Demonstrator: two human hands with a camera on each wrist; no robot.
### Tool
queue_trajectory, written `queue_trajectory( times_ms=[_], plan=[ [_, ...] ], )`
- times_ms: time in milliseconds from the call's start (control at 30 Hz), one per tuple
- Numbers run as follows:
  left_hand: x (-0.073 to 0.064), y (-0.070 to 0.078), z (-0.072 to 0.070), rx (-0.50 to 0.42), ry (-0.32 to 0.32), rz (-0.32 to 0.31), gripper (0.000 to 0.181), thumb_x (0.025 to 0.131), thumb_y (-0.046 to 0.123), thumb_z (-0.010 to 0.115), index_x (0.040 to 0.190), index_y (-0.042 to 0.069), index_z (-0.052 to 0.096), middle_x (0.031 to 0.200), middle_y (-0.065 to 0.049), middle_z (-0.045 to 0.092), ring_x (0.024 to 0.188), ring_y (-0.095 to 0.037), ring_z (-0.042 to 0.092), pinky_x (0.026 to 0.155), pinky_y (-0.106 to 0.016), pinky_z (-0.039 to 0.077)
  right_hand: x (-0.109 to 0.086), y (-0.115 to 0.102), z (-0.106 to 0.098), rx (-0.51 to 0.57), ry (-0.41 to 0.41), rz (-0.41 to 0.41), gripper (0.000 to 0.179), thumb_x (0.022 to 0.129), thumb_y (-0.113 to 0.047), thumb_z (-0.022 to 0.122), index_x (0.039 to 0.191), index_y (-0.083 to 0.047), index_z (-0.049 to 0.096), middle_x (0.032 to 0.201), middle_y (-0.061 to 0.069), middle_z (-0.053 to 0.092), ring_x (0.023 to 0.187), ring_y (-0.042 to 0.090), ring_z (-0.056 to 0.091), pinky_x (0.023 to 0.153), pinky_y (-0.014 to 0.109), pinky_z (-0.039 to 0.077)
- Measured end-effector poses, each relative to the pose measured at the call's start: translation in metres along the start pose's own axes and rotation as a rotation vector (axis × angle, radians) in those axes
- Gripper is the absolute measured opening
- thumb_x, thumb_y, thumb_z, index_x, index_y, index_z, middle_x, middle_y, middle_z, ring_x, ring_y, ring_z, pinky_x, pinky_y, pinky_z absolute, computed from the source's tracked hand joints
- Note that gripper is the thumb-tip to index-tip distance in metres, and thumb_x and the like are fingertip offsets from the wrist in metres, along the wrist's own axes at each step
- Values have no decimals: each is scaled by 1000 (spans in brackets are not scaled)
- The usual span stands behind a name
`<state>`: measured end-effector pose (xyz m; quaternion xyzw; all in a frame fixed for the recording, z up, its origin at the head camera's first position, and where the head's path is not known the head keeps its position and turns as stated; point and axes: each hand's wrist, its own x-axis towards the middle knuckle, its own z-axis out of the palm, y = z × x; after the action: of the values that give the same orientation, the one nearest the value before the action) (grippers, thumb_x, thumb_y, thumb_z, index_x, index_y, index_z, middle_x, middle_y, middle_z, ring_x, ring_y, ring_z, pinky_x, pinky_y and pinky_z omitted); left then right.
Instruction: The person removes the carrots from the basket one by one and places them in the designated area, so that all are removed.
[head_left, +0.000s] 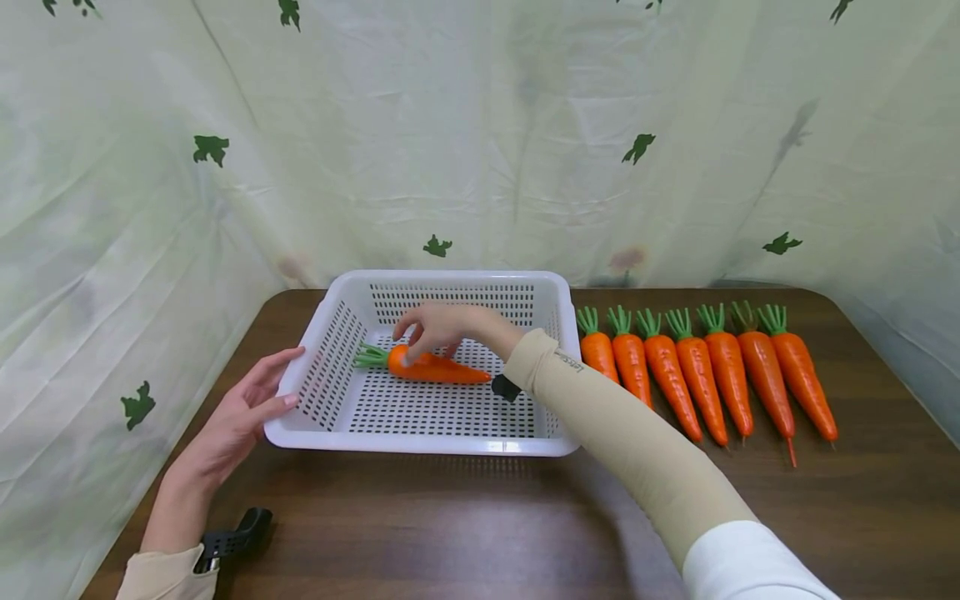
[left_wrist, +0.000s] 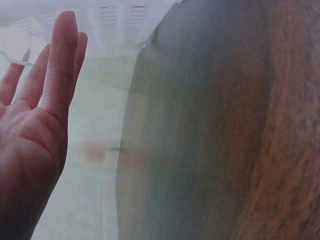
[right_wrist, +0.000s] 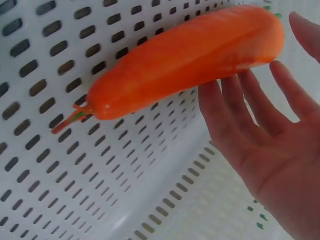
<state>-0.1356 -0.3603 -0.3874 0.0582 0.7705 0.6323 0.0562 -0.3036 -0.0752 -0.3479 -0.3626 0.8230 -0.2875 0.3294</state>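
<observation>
An orange carrot [head_left: 442, 369] with green stem tops lies on the slotted floor of a white plastic basket [head_left: 420, 444]. My right hand [head_left: 435, 327] reaches into the basket over the carrot's thick end. In the right wrist view, the fingertips of this hand [right_wrist: 265, 125] are right at the side of the carrot [right_wrist: 190, 57], fingers extended and thumb apart. My left hand [head_left: 243, 412] is at the basket's left end, its thumb and fingertips at the rim. Its fingers look straight in the left wrist view, beside the basket wall [left_wrist: 115, 30].
Right of the basket, several carrots [head_left: 697, 383] lie side by side on the brown wooden table [head_left: 450, 525], green tops toward the back. The right forearm crosses over the basket's right rim. A pale curtain [head_left: 465, 150] with green leaf shapes hangs behind the table and along its sides.
</observation>
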Motion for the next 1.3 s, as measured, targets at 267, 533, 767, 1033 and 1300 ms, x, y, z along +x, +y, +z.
queue_trajectory(
  times_ms=[267, 533, 767, 1033, 1300],
  plan=[
    [0, 1, 0, -7, -3, 4, 62, 100, 11, 53, 154, 31, 29, 147, -4, 36, 118, -14, 55, 84, -44, 55, 2, 9, 4, -19, -36, 55, 52, 88, -23, 76, 136, -19, 56, 128, 7, 56, 105, 21, 55, 73, 33, 57],
    [0, 0, -1, -2, -2, 14, 62, 100, 11, 52, 154, 30, 29, 146, -4, 37, 117, -14, 55, 84, -44, 55, 4, 11, 4, -49, -45, 38, 52, 88, -21, 76, 136, -19, 56, 125, 7, 57, 104, 20, 56, 70, 32, 58],
    [-1, 0, 0, 6, 7, 10, 62, 100, 11, 53, 154, 30, 29, 146, -4, 37, 116, -14, 56, 83, -43, 55, 5, 9, 3, -41, -30, 4, 53, 88, -19, 75, 137, -16, 54, 121, 7, 57, 100, 22, 58, 69, 31, 58],
    [-1, -1, 0, 5, 7, 4, 62, 100, 12, 53, 153, 31, 29, 146, -4, 36, 117, -14, 55, 84, -43, 55, 3, 6, -3, 24, 26, -25, 51, 86, -19, 78, 133, -19, 57, 116, 5, 60, 97, 21, 60, 71, 33, 58],
    [0, -1, 0, 7, 8, 3, 62, 100, 12, 53, 153, 32, 29, 146, -5, 35, 118, -15, 54, 84, -43, 55, -1, -2, -8, 88, 74, -86, 50, 85, -18, 77, 130, -20, 56, 113, 3, 59, 96, 23, 61, 71, 34, 58]
  ],
)
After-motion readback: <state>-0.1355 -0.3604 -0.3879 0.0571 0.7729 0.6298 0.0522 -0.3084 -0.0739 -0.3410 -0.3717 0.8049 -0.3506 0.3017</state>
